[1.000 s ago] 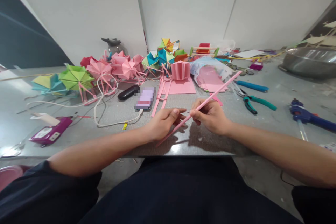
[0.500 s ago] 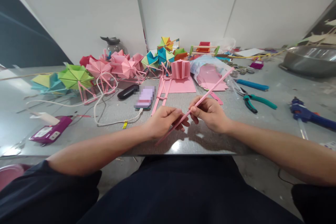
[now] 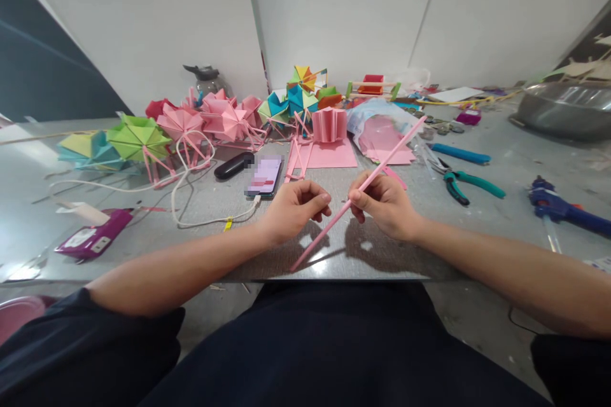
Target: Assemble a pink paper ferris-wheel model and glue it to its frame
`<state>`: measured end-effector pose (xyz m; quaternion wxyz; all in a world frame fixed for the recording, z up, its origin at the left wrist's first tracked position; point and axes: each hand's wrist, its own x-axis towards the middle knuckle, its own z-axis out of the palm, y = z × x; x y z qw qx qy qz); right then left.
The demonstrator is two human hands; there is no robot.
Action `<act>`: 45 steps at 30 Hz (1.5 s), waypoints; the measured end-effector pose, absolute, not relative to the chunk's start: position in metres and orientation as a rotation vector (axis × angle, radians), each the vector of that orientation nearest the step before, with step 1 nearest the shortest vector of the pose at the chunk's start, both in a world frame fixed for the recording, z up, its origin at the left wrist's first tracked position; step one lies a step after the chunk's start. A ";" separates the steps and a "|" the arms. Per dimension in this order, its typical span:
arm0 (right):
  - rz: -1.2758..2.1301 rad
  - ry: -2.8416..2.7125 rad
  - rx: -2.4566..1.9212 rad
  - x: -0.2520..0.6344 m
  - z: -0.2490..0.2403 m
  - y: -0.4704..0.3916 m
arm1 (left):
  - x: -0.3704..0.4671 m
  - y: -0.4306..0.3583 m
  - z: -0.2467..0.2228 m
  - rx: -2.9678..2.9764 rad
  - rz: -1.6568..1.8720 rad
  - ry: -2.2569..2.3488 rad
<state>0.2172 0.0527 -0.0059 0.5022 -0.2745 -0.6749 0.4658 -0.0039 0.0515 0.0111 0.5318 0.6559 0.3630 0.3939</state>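
Note:
A thin pink paper stick [image 3: 324, 229] slants across the space in front of me, its lower end close to the table's front edge. My right hand [image 3: 384, 206] pinches it near the middle between thumb and fingers. Just left of the stick is my left hand [image 3: 296, 213], apart from it. Its fingers are curled in and the thumb lies against them, with nothing visible in the grip. Beyond the hands stand a pleated pink paper piece [image 3: 329, 124], a flat pink sheet [image 3: 337, 156] and a pink stick frame [image 3: 298, 159].
Several folded-paper wheels [image 3: 138, 138] line the back left. A phone [image 3: 265, 176] with a white cable, a black case [image 3: 233, 166] and a purple power strip [image 3: 95, 234] lie left. Teal pliers [image 3: 465, 184], a blue glue gun [image 3: 548, 200] and a metal bowl [image 3: 568, 108] are right.
My left hand has let go of the pink stick and drawn slightly left and up. The right hand still holds the stick, whose lower end has shifted a little right.

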 end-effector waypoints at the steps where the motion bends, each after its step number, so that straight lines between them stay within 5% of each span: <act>1: 1.127 -1.631 -0.653 0.217 -0.006 0.053 | -0.004 0.051 0.012 1.592 0.936 0.875; 45: 1.113 -1.660 -0.603 0.221 -0.009 0.056 | -0.006 0.056 0.005 1.521 0.860 0.781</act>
